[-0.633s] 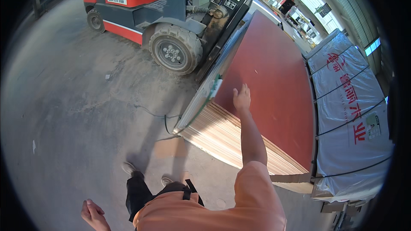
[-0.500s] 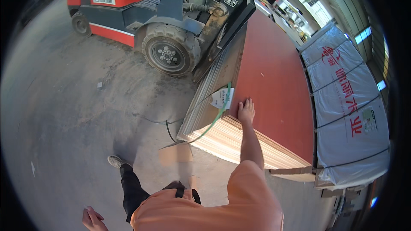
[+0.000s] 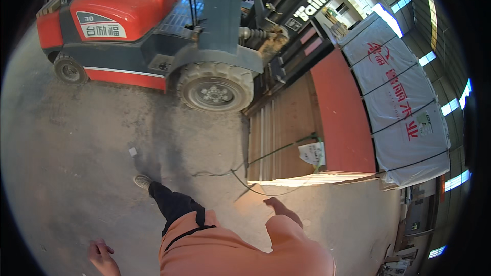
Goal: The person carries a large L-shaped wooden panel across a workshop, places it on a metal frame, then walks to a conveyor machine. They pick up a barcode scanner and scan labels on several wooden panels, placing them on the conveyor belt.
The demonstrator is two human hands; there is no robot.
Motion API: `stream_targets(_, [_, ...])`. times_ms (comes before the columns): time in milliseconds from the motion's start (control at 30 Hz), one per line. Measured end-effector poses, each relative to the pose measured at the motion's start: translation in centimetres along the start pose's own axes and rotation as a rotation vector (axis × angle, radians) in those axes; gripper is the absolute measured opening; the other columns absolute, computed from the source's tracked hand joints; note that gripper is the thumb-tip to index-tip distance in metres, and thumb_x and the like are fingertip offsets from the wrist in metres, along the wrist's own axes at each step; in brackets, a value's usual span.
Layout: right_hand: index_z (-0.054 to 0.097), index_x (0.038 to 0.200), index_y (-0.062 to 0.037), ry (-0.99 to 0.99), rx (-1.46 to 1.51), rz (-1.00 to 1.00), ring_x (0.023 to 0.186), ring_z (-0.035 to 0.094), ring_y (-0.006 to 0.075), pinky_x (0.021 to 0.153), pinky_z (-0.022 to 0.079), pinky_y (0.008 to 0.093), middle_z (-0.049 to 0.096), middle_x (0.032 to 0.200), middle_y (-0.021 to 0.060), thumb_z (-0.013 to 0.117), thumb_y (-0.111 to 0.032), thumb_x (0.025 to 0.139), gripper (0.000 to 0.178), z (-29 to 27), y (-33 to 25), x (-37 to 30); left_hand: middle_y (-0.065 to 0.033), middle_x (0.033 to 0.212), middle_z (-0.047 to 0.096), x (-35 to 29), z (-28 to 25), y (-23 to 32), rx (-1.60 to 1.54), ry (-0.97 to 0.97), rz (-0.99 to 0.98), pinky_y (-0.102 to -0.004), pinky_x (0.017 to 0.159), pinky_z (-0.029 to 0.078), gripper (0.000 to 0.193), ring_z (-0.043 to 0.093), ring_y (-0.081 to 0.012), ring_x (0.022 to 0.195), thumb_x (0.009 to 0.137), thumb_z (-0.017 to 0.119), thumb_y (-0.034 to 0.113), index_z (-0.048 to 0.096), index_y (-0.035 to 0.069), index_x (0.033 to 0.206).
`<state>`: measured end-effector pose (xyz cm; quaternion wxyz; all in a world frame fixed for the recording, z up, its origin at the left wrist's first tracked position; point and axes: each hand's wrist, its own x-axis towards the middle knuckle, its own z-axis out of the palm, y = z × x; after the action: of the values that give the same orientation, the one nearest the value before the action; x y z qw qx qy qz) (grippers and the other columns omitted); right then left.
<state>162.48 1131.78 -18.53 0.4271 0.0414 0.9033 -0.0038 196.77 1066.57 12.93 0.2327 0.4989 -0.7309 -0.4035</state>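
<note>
At the lower left, my left hand (image 3: 102,258) hangs beside my body with its fingers curled in; what they hold, if anything, I cannot make out. My right hand (image 3: 274,203) is lowered in front of me, apart from the stack, and its fingers are too foreshortened to read. Just beyond it stands a tall stack of boards (image 3: 286,122) with a reddish-brown top sheet (image 3: 342,115). A white paper label (image 3: 312,154) sits at the stack's near corner. A dark strap (image 3: 276,152) runs along the side, its loose end trailing on the floor.
A red and grey forklift (image 3: 133,61) stands at the far left, its front wheel (image 3: 217,88) close to the stack. On the right is a white-wrapped, strapped bundle (image 3: 401,107). A scrap of cardboard (image 3: 250,198) and a small white piece (image 3: 133,152) lie on the concrete floor.
My right hand has left the stack's top sheet and dropped nearer my body. The view has shifted left, showing more of the forklift. My left hand stays low at my side.
</note>
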Motion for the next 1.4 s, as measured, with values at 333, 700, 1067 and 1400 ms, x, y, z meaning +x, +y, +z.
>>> stream_targets(333, [0.061, 0.114, 0.0035, 0.311, 0.259, -1.325, 0.100, 0.061, 0.0430, 0.084, 0.049, 0.0497, 0.063, 0.112, 0.0265, 0.058, -0.031, 0.087, 0.044, -1.2, -95.9, -4.2, -0.0167, 0.069, 0.058, 28.7, -10.3, -0.7, 0.152, -0.110, -0.041, -0.0420, 0.065, 0.044, 0.031, 0.053, -0.0313, 0.065, 0.094, 0.055, 0.021, 0.060, 0.000, 0.072])
stream_targets(700, [0.059, 0.109, -0.0039, 0.364, 0.395, -1.762, 0.097, 0.062, 0.0399, 0.082, 0.049, 0.0497, 0.064, 0.101, 0.0215, 0.059, -0.025, 0.089, 0.029, -4.5, -136.8, -22.2, -0.0047, 0.053, 0.043, 64.7, -24.6, -11.5, 0.116, 0.023, 0.091, -0.0335, 0.051, 0.032, 0.037, 0.038, -0.0128, 0.054, 0.095, 0.052, 0.017, 0.044, 0.001, 0.063])
stream_targets(1067, [0.065, 0.108, -0.0065, -0.109, -0.175, -0.634, 0.098, 0.064, 0.0352, 0.085, 0.049, 0.0474, 0.067, 0.105, 0.0178, 0.050, -0.040, 0.094, 0.039, -5.4, -157.8, -3.1, -0.0202, 0.069, 0.056, 100.2, -36.8, -17.2, -0.106, -0.043, 0.138, -0.0460, 0.060, 0.048, 0.020, 0.057, -0.0397, 0.064, 0.089, 0.061, 0.021, 0.055, 0.003, 0.085])
stream_targets(1400, [0.060, 0.118, -0.0076, -0.184, -0.096, -1.028, 0.097, 0.063, 0.0275, 0.085, 0.048, 0.0416, 0.065, 0.112, 0.0129, 0.048, -0.037, 0.097, 0.038, -2.3, -220.9, -14.2, -0.0188, 0.066, 0.056, 129.7, -50.3, -20.1, -0.072, 0.322, 0.087, -0.0471, 0.058, 0.045, 0.030, 0.056, -0.0403, 0.062, 0.092, 0.058, 0.022, 0.048, -0.002, 0.078])
